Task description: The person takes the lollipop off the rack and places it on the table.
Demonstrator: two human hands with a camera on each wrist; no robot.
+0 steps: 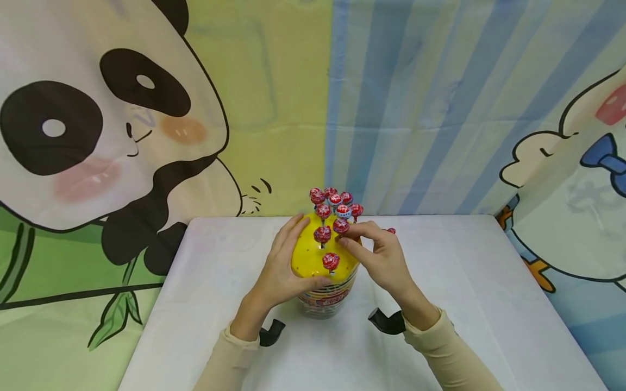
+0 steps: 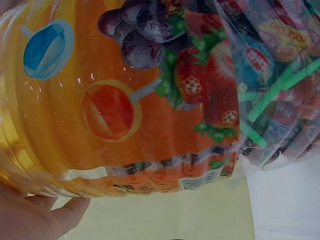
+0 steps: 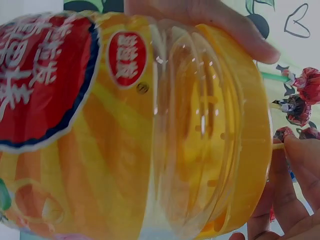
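A clear candy jar [image 1: 325, 301] with a printed label [image 2: 150, 100] stands in the middle of the white table [image 1: 464, 282]. Its yellow domed lid [image 1: 305, 255] has many small holes, and several red-wrapped lollipops [image 1: 332, 203] stand in them. My left hand [image 1: 286, 260] grips the lid's left side, thumb on the front; its fingers [image 3: 210, 20] show over the lid [image 3: 240, 125] in the right wrist view. My right hand [image 1: 367, 241] pinches one lollipop [image 1: 340, 226] against the lid's upper right. My right fingers [image 3: 295, 175] sit beside more lollipops [image 3: 305, 87].
A cartoon backdrop with a panda [image 1: 98, 125] and blue stripes hangs close behind the table. Another bit of red wrapper [image 1: 391, 231] peeks out behind my right hand. The table's edges run left, right and at the back.
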